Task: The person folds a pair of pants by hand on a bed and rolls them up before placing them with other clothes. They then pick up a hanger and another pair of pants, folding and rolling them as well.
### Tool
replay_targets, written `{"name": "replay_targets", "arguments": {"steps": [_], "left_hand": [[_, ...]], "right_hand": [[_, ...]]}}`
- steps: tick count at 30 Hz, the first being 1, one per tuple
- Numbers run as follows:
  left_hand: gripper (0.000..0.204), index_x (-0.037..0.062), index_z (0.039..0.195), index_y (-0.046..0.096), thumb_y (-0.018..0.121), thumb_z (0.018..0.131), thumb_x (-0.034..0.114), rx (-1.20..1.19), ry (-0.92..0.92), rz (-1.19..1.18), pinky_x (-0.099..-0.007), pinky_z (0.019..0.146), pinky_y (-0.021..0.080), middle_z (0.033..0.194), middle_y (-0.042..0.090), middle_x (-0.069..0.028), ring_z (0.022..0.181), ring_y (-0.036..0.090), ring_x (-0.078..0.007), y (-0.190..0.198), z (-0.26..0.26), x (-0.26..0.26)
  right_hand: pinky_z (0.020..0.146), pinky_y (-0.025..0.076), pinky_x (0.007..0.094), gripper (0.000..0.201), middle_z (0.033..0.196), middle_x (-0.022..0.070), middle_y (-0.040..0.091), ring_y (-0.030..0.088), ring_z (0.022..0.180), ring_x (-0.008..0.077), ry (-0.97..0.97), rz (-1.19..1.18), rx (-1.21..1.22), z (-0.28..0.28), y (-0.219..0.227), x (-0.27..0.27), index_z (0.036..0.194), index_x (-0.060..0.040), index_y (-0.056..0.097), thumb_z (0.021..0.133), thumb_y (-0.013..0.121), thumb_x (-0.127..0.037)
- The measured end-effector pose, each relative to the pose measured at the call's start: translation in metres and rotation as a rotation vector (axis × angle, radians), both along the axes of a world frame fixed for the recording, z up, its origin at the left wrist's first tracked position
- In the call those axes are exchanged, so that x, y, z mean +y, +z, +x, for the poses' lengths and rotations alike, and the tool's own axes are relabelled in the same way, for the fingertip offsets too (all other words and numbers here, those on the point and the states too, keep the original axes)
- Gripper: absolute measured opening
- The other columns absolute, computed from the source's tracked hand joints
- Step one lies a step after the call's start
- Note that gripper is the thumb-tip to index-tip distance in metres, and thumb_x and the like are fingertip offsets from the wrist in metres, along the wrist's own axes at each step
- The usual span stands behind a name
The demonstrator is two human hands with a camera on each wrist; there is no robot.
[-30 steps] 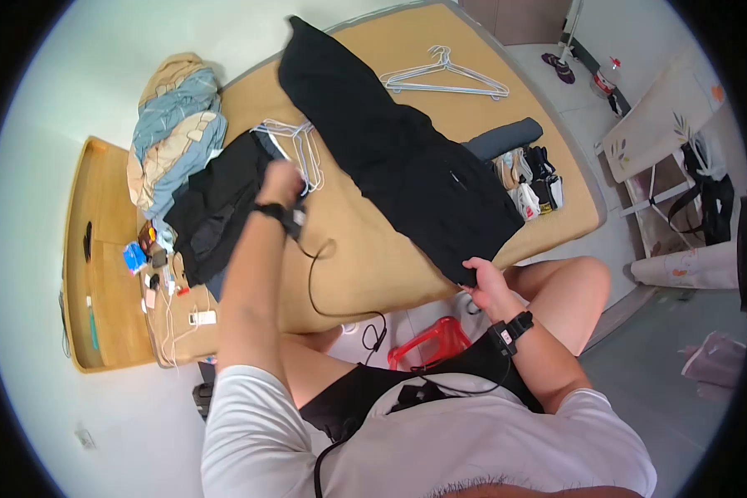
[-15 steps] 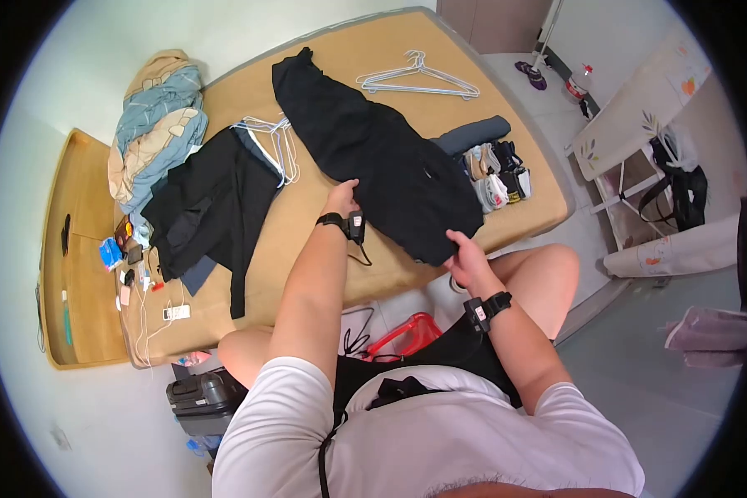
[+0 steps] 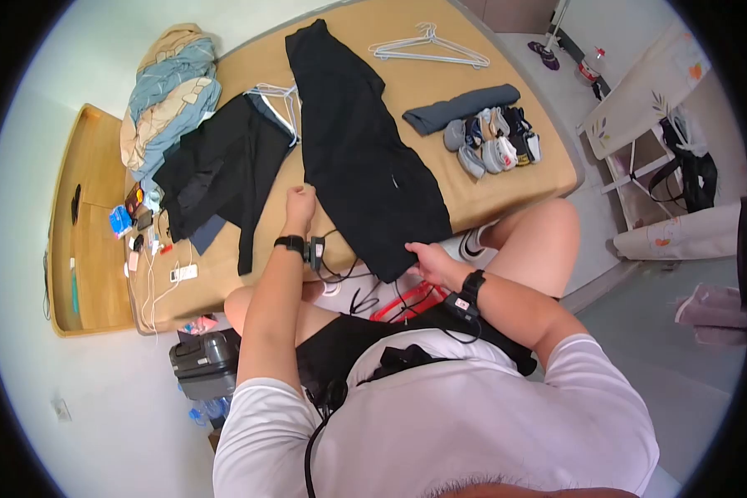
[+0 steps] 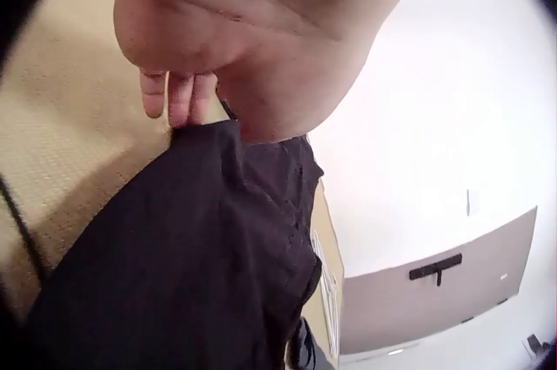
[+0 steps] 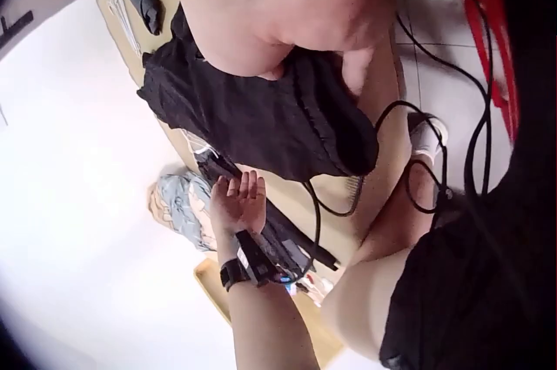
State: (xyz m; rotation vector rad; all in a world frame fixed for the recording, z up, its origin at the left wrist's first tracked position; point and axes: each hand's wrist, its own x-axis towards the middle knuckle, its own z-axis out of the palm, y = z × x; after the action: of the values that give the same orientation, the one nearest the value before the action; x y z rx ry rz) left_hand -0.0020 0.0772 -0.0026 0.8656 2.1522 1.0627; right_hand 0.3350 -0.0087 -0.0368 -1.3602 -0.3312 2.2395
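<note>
Black trousers [image 3: 357, 141], doubled lengthwise, stretch across the bed from its far side to its front edge. Beyond the front edge, my right hand [image 3: 427, 261] grips their near end, its thumb [image 5: 274, 70] on top of the cloth. My left hand [image 3: 300, 209] is right at their left edge, midway along. In the right wrist view, that left hand's fingers [image 5: 242, 187] look fairly straight, palm turned to the camera. Dark cloth rises close under the hand in the left wrist view, hiding some fingertips. A black jacket [image 3: 216, 166] lies left of the trousers, partly over white hangers [image 3: 286, 101].
More white hangers [image 3: 432, 51] lie at the far right, near a rolled grey garment [image 3: 461, 108] and several rolled socks [image 3: 494, 153]. A bunched quilt [image 3: 178, 91] is at the left. A red stool [image 3: 407, 305] and black cables [image 3: 361, 303] are below the bed's front edge.
My left hand has come from over the jacket to the trousers' edge. The trousers have shifted left, with my right hand still on their end; more of the grey roll and socks shows.
</note>
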Motion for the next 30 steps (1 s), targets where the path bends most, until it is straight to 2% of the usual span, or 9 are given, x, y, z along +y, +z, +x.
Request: {"name": "replay_targets", "arguments": {"steps": [4,8,10,14,17,20,27,29,30], "left_hand": [[0.051,-0.0068,0.135,0.057,0.066,0.093,0.019,0.209,-0.540,-0.037,-0.0433,0.099,0.052,0.129,0.066,-0.0274,0.121,0.064,-0.0376,-0.004,0.043,-0.085],[0.055,-0.0043,0.140,0.055,0.067,0.092,0.019,0.586,-0.818,0.120,-0.0447,0.099,0.052,0.126,0.068,-0.0271,0.118,0.066,-0.0402,0.013,0.086,-0.149],[0.051,-0.0036,0.134,0.059,0.071,0.089,0.018,0.282,-1.046,-0.438,-0.0446,0.096,0.054,0.118,0.070,-0.0260,0.112,0.068,-0.0409,0.032,0.100,-0.164],[0.052,0.0011,0.131,0.058,0.073,0.085,0.019,0.073,-0.785,-0.157,-0.0451,0.095,0.053,0.113,0.071,-0.0244,0.106,0.067,-0.0459,0.032,0.122,-0.178],[0.060,0.0073,0.132,0.060,0.080,0.076,0.016,0.342,-0.449,0.164,-0.0459,0.101,0.050,0.131,0.062,-0.0219,0.124,0.060,-0.0408,0.032,0.138,-0.172],[0.066,0.0097,0.136,0.059,0.080,0.073,0.011,0.732,-0.657,0.284,-0.0480,0.110,0.043,0.140,0.057,-0.0185,0.131,0.054,-0.0381,0.042,0.135,-0.169],[0.061,0.0103,0.133,0.064,0.073,0.073,0.001,0.560,-0.786,0.354,-0.0486,0.114,0.038,0.137,0.061,-0.0122,0.130,0.056,-0.0338,0.020,0.119,-0.151],[0.050,0.0086,0.123,0.070,0.071,0.074,0.000,0.551,-0.848,0.368,-0.0468,0.107,0.044,0.127,0.067,-0.0128,0.122,0.060,-0.0349,0.013,0.112,-0.148],[0.050,0.0086,0.123,0.070,0.071,0.074,0.000,0.544,-0.840,0.368,-0.0468,0.107,0.044,0.127,0.067,-0.0128,0.122,0.060,-0.0349,0.010,0.111,-0.147]], "right_hand": [[0.075,0.062,0.0484,0.038,0.126,0.0153,0.066,0.069,0.107,0.0328,-0.008,0.162,-0.055,-0.002,0.040,-0.009,0.131,0.0037,0.057,0.099,0.061,-0.016],[0.064,0.064,0.0410,0.036,0.116,0.0180,0.069,0.074,0.089,0.0304,-0.121,0.201,0.071,0.005,0.051,0.003,0.126,0.0083,0.057,0.099,0.059,-0.015],[0.062,0.064,0.0384,0.034,0.115,0.0177,0.070,0.074,0.085,0.0289,-0.126,0.259,0.133,0.009,0.057,0.006,0.125,0.0072,0.058,0.101,0.057,-0.016],[0.068,0.064,0.0411,0.034,0.117,0.0181,0.069,0.074,0.091,0.0305,-0.073,0.216,0.130,0.005,0.042,0.001,0.129,0.0052,0.056,0.103,0.055,-0.017],[0.080,0.063,0.0441,0.037,0.119,0.0186,0.068,0.072,0.099,0.0329,-0.052,0.101,0.122,-0.005,0.036,-0.009,0.133,0.0027,0.053,0.105,0.053,-0.022],[0.088,0.060,0.0443,0.039,0.121,0.0174,0.068,0.070,0.102,0.0328,0.150,0.042,0.111,-0.006,0.039,-0.010,0.135,-0.0027,0.054,0.108,0.049,-0.030],[0.091,0.056,0.0436,0.042,0.124,0.0151,0.069,0.069,0.107,0.0308,0.337,0.007,0.127,0.001,0.045,0.003,0.133,-0.0056,0.057,0.108,0.048,-0.038],[0.083,0.058,0.0430,0.044,0.118,0.0148,0.071,0.071,0.101,0.0301,0.431,-0.003,0.010,0.004,0.063,0.006,0.124,-0.0037,0.063,0.105,0.053,-0.042],[0.078,0.058,0.0425,0.042,0.114,0.0143,0.072,0.072,0.095,0.0281,0.698,0.258,-0.213,0.008,0.076,0.007,0.117,-0.0030,0.066,0.103,0.057,-0.042]]}}
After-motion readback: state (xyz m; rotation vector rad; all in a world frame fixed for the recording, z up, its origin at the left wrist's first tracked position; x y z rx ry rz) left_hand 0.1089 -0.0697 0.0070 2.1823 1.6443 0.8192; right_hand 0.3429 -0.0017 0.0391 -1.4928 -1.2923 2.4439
